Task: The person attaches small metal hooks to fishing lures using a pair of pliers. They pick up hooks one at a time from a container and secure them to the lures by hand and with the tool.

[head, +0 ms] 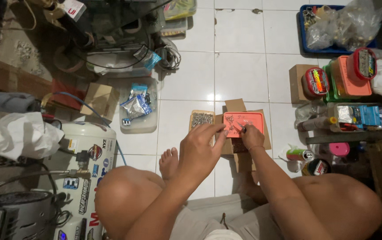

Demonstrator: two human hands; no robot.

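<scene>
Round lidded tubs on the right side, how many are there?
2: a red-rimmed round tub on the brown box, another red-lidded round tub atop the orange container. Clutter may hide others.

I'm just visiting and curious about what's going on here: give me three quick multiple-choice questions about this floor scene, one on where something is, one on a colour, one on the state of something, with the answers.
1. Where does the small box of tiny metal parts lie relative to the tray the hands work over?
A. To its left
B. On top of it
C. Far behind the person

2. What colour is that shallow tray?
A. Blue
B. Orange-red
C. White

3. How are the person's hands placed?
A. Both resting on the knees
B. Both at the tray, fingertips pinching small things
C. One raised above the head

Answers:
1 A, the box sits just left of the tray on the tiled floor.
2 B, its surface is orange-red.
3 B, the left hand and right hand both meet at the tray's near edge; what they pinch is too small to tell.
</scene>
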